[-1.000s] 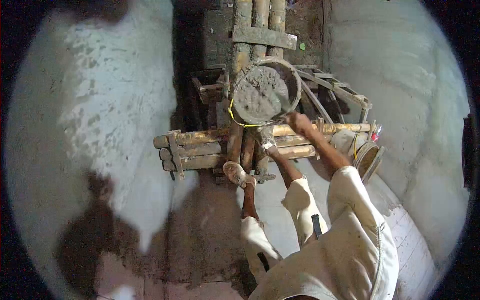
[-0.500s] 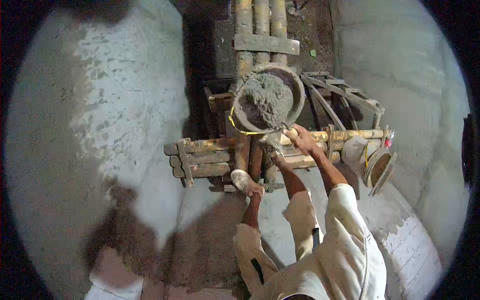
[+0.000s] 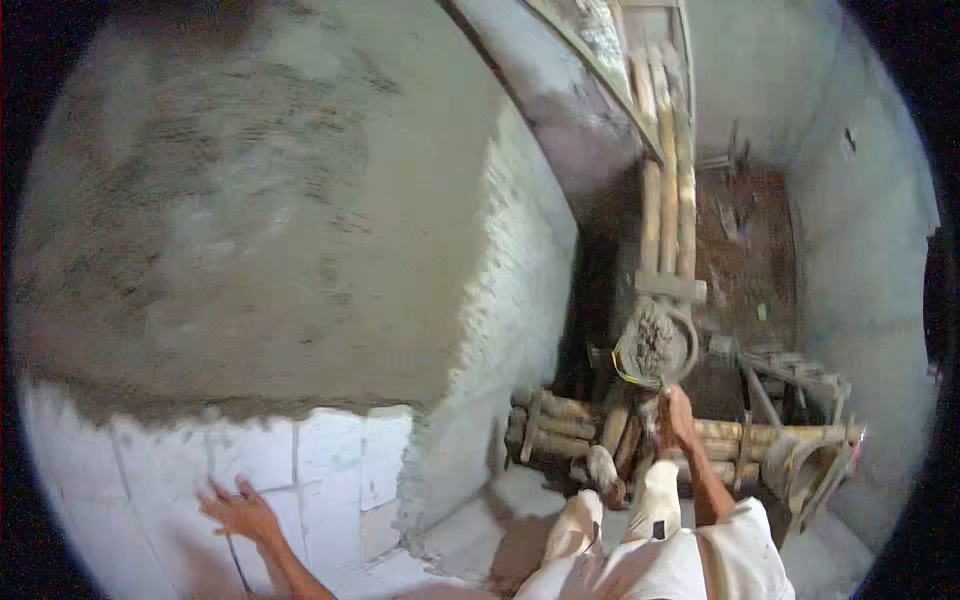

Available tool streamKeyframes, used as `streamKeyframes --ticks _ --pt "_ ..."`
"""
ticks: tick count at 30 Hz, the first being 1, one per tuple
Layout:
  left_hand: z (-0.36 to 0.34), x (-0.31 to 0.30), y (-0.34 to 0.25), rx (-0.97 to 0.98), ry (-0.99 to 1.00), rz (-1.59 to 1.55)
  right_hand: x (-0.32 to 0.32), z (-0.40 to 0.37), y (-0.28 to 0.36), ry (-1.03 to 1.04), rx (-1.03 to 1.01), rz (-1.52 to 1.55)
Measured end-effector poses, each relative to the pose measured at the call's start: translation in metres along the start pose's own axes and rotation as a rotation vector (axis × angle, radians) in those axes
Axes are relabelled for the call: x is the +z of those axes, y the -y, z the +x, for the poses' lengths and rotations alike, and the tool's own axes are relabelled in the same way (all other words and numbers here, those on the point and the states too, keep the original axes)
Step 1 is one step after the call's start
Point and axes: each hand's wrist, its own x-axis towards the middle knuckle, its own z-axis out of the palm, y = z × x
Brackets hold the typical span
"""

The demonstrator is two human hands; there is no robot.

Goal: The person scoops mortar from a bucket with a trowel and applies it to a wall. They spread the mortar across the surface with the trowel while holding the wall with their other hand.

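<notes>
My left hand (image 3: 240,513) is spread against the white block wall (image 3: 330,450), its fingers apart and holding nothing. Below the edge of the wet grey plaster (image 3: 300,330), bare blocks and their joints show. My right hand (image 3: 678,420) is closed by the near rim of a round bucket (image 3: 690,352). A trowel (image 3: 648,408) is in that hand, blurred and partly covered by the fingers. Lumpy grey mortar (image 3: 652,340) lies inside the bucket, which has a yellow handle (image 3: 622,372) hanging at its left side.
Bamboo poles (image 3: 670,210) run away from me under the bucket, and more bamboo (image 3: 565,425) crosses near my feet. A second bucket (image 3: 800,470) lies tipped at the right, beside a wooden frame (image 3: 790,375). A grey wall (image 3: 860,250) rises at the right.
My view has swung left and up towards the plastered wall. My left hand has come into sight on the blocks. My right hand stays by the bucket with the trowel.
</notes>
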Motion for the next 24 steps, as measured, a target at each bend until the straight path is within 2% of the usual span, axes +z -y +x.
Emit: streamKeyframes --ticks 1,2,4,5,7,8,10,14,16,18,20,21,24 --pt "0.002 -0.075 -0.002 -0.014 0.237 -0.024 0.007 0.015 -0.037 -0.164 -0.206 -0.126" --pt "-0.002 -0.076 -0.001 0.101 0.050 -0.085 0.025 0.042 -0.074 -0.328 -0.383 -0.261" --pt "0.016 -0.058 0.022 0.176 -0.378 -0.435 0.028 -0.049 0.136 0.076 0.029 0.200" --pt "0.026 -0.069 0.031 0.166 -0.369 -0.442 0.042 -0.046 0.145 0.067 0.020 0.304" --pt "0.052 -0.106 0.051 0.179 -0.553 -0.512 0.057 -0.070 0.200 0.227 0.076 0.495" --pt "0.061 -0.115 0.067 0.163 -0.557 -0.518 0.067 -0.081 0.217 0.226 0.060 0.491" --pt "0.087 -0.126 0.086 0.135 -0.713 -0.648 0.088 -0.087 0.245 0.274 0.040 0.574" --pt "0.136 -0.127 0.102 0.058 -0.741 -0.567 0.123 -0.086 0.286 0.391 0.040 0.781" --pt "0.158 -0.124 0.099 0.103 -0.806 -0.646 0.135 -0.090 0.305 0.406 0.026 0.825" --pt "0.172 -0.113 0.094 0.086 -0.765 -0.540 0.140 -0.084 0.315 0.469 0.003 0.905" --pt "0.180 -0.118 0.084 0.004 -0.641 -0.383 0.143 -0.086 0.330 0.380 -0.090 0.863" --pt "0.172 -0.128 0.077 -0.075 -0.465 -0.196 0.142 -0.089 0.336 0.312 -0.115 0.866" --pt "0.181 -0.109 0.069 -0.121 -0.559 -0.173 0.132 -0.093 0.352 0.162 -0.214 0.737"
